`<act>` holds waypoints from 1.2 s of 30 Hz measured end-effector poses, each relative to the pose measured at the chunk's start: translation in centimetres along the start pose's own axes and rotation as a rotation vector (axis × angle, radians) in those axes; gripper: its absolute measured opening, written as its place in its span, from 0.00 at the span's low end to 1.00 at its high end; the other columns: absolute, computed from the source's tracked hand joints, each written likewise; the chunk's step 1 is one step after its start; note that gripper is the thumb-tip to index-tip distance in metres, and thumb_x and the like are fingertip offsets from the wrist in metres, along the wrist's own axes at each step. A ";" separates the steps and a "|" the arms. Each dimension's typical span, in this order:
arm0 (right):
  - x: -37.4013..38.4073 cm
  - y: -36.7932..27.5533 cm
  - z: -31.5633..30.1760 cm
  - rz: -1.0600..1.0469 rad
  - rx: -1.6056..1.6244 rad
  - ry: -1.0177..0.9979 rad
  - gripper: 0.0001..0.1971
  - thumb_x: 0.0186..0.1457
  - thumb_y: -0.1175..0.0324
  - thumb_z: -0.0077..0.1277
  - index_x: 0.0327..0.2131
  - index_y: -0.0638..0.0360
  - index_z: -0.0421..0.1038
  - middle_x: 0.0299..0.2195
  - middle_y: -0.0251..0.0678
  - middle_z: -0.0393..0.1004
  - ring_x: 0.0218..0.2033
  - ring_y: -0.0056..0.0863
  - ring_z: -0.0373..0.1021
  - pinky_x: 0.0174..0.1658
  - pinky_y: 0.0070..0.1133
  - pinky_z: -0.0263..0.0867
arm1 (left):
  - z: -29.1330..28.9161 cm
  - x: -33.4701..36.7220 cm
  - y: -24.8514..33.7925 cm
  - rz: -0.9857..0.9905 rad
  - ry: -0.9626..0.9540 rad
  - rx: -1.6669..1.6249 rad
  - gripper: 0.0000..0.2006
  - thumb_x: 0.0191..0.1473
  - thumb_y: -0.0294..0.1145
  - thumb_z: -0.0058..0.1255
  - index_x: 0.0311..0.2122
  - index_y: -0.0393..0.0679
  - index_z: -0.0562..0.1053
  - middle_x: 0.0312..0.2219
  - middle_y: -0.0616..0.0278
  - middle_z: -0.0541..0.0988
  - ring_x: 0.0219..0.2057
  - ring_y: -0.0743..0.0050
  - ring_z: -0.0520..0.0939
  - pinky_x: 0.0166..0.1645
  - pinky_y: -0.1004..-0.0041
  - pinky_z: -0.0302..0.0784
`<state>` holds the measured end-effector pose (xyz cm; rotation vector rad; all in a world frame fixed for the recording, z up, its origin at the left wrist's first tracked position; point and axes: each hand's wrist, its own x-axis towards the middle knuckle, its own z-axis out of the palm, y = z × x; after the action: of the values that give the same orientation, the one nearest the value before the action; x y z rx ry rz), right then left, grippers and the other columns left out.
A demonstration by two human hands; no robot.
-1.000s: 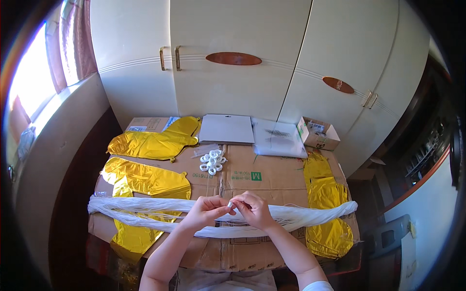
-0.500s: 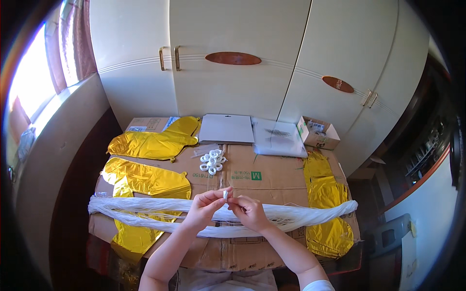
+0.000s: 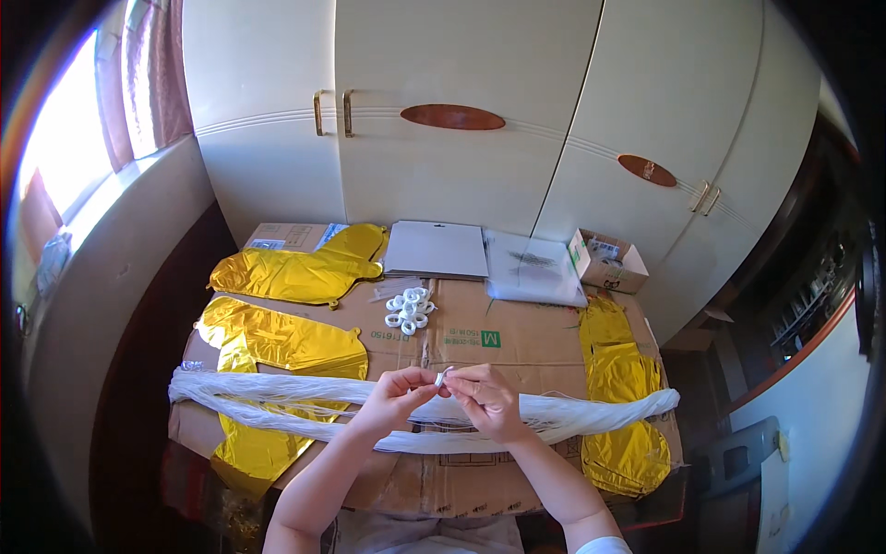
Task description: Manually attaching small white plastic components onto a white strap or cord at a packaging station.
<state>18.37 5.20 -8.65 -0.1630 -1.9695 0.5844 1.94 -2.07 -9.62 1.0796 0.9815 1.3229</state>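
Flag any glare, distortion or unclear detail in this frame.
Head view: window at left burns out to white; corners go black; cupboard bows at its right edge; gold foil shows bright highlights; small white piece is too tiny for detail.

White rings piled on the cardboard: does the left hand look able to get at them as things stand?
Probably yes: the rings lie uncovered just beyond the left hand, with only bare cardboard between, though that hand holds a small white piece.
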 end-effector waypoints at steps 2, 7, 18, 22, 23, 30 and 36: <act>-0.4 0.0 -0.1 -0.032 -0.096 0.010 0.15 0.41 0.81 0.53 0.37 0.60 0.73 0.34 0.33 0.71 0.33 0.27 0.68 0.34 0.20 0.66 | 0.0 0.1 -0.2 0.012 0.015 0.013 0.08 0.51 0.25 0.46 0.36 0.33 0.71 0.31 0.61 0.76 0.35 0.80 0.75 0.43 0.80 0.67; -0.7 0.1 -0.3 -0.131 -0.199 -0.050 0.17 0.40 0.81 0.53 0.38 0.59 0.72 0.37 0.33 0.70 0.35 0.29 0.68 0.36 0.21 0.67 | 0.1 0.2 -0.6 0.023 0.061 0.006 0.08 0.52 0.25 0.46 0.36 0.34 0.72 0.31 0.62 0.76 0.35 0.82 0.74 0.42 0.81 0.67; -0.6 0.7 0.3 0.258 0.138 -0.108 0.12 0.49 0.76 0.49 0.39 0.60 0.71 0.32 0.36 0.74 0.34 0.26 0.71 0.40 0.19 0.66 | 0.0 -0.2 0.1 0.026 -0.036 0.088 0.07 0.52 0.26 0.46 0.35 0.35 0.71 0.30 0.61 0.77 0.35 0.80 0.75 0.42 0.80 0.67; -1.1 1.2 0.0 0.608 0.549 -0.160 0.11 0.50 0.75 0.49 0.39 0.62 0.72 0.31 0.33 0.75 0.33 0.19 0.69 0.39 0.17 0.65 | 0.1 -0.4 0.4 0.006 -0.043 0.007 0.08 0.51 0.27 0.46 0.35 0.34 0.71 0.30 0.60 0.77 0.35 0.79 0.75 0.43 0.79 0.67; -1.1 1.4 -0.1 0.667 0.651 -0.166 0.11 0.50 0.75 0.50 0.39 0.62 0.72 0.32 0.33 0.75 0.33 0.18 0.69 0.40 0.17 0.65 | 0.1 -0.4 0.4 0.005 -0.042 -0.002 0.08 0.51 0.27 0.46 0.35 0.34 0.71 0.30 0.59 0.77 0.35 0.79 0.75 0.43 0.79 0.67; -0.9 1.6 -0.6 0.752 0.760 -0.216 0.11 0.48 0.75 0.52 0.38 0.63 0.72 0.31 0.32 0.75 0.32 0.18 0.69 0.39 0.18 0.66 | 0.1 -0.4 0.4 -0.015 -0.063 0.021 0.07 0.51 0.26 0.46 0.34 0.34 0.71 0.30 0.58 0.77 0.34 0.77 0.75 0.43 0.77 0.67; -1.4 1.3 0.3 0.818 0.708 -0.137 0.06 0.48 0.75 0.52 0.32 0.64 0.73 0.27 0.31 0.74 0.29 0.15 0.68 0.36 0.14 0.65 | 0.5 -0.3 0.1 0.031 -0.065 -0.107 0.06 0.51 0.25 0.46 0.35 0.39 0.65 0.26 0.62 0.74 0.32 0.75 0.76 0.40 0.76 0.69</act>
<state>18.51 5.74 -10.48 -0.4949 -1.6501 1.8138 2.37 -2.42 -9.42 1.0535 0.8398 1.3414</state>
